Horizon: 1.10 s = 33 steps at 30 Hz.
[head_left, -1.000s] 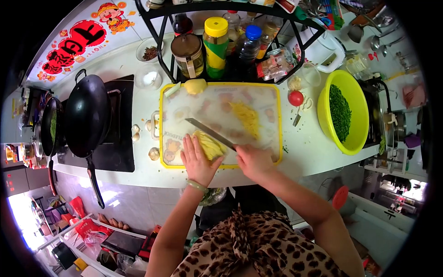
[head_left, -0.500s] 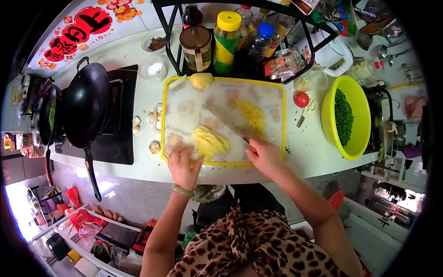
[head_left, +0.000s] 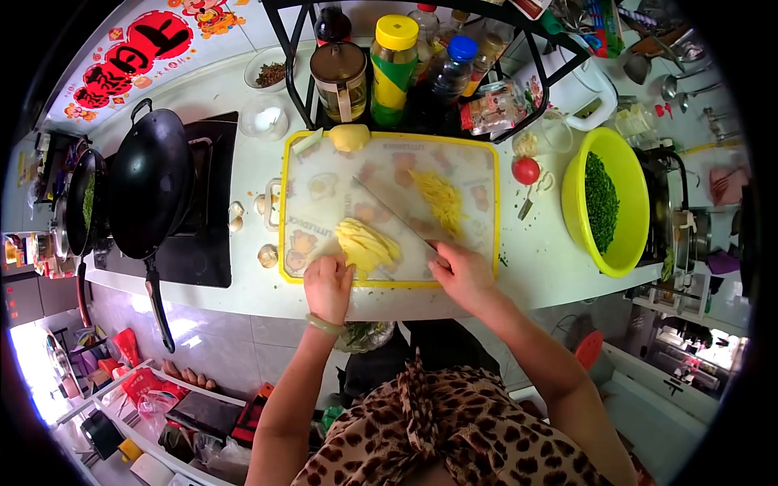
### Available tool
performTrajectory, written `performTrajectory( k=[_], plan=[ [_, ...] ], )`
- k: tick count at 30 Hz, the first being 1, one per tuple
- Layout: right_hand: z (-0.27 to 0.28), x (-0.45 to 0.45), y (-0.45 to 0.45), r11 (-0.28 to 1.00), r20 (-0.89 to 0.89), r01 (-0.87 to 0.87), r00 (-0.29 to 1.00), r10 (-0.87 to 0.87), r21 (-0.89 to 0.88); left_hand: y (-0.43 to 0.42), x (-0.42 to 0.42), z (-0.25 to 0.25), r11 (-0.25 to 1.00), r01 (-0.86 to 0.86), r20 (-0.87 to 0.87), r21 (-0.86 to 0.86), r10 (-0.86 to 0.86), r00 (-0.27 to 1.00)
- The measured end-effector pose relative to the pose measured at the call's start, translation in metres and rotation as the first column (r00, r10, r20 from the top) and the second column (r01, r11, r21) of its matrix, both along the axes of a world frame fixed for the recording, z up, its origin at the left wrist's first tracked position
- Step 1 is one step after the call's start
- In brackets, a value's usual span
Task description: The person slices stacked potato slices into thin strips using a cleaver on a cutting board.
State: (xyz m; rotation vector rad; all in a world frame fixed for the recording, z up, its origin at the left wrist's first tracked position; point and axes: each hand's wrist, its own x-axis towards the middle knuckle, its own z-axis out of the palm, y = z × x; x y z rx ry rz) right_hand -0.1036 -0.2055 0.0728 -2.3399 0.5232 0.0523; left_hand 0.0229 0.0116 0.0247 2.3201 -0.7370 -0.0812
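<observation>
My right hand [head_left: 462, 271] is closed around the handle of a kitchen knife [head_left: 394, 211], its blade slanting up and left just above the board. A fanned pile of pale yellow slices [head_left: 366, 245], looking like potato, lies left of the blade. Beside the pile's lower left edge is my left hand [head_left: 327, 285], fingers curled in; anything under them is hidden. Fine yellow shreds [head_left: 438, 201] are heaped right of the knife. All this is on a yellow-rimmed cutting board [head_left: 324, 217]. A peeled potato [head_left: 349, 138] rests at its top edge near a pale green-white piece [head_left: 308, 142].
A black wok [head_left: 152, 186] sits on the cooktop at left, handle jutting past the counter edge. At right are a yellow-green basin [head_left: 574, 202] of chopped greens and a red round item [head_left: 525, 170]. A rack [head_left: 284, 57] of bottles stands behind; garlic [head_left: 268, 256] lies left of the board.
My left hand has shifted slightly right, and its fingers have drawn in from a more spread pose. The knife and my right hand hold nearly the same place over the board.
</observation>
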Motion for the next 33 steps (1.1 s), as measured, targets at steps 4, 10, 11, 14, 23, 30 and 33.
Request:
performTrajectory(
  k=[4, 10, 11, 14, 23, 30, 33],
  plan=[
    [0.002, -0.001, -0.002, 1.0, -0.002, -0.004, 1.0, 0.004, 0.007, 0.0, -0.003, -0.003, 0.997, -0.008, -0.069, -0.073, 0.003, 0.998],
    [0.002, -0.004, -0.002, 1.0, -0.002, -0.01, 1.0, 0.01, 0.014, 0.006, -0.012, 0.0, 0.997, 0.054, 0.067, -0.057, -0.05, 0.996],
    [0.002, -0.004, -0.003, 1.0, 0.0, -0.007, 1.0, 0.007, 0.015, 0.006, -0.012, 0.001, 0.997, 0.054, 0.067, -0.057, -0.05, 0.996],
    [0.001, -0.004, -0.003, 1.0, 0.008, -0.01, 1.0, 0.01, 0.013, 0.003, -0.014, 0.002, 0.998, 0.069, 0.094, -0.008, -0.068, 0.993],
    [0.003, -0.005, -0.005, 0.999, -0.066, -0.023, 0.997, 0.026, 0.047, 0.001, -0.01, -0.002, 1.0, 0.012, 0.085, 0.012, -0.013, 0.996],
    [0.006, -0.006, -0.004, 0.999, -0.037, -0.007, 0.999, 0.008, 0.044, 0.005, -0.021, 0.0, 0.995, 0.0, 0.185, -0.103, 0.019, 0.983],
    [0.007, 0.0, -0.003, 0.998, -0.07, -0.023, 0.997, 0.027, 0.052, -0.007, -0.017, 0.007, 0.994, 0.058, 0.24, -0.093, -0.034, 0.97]
  ],
)
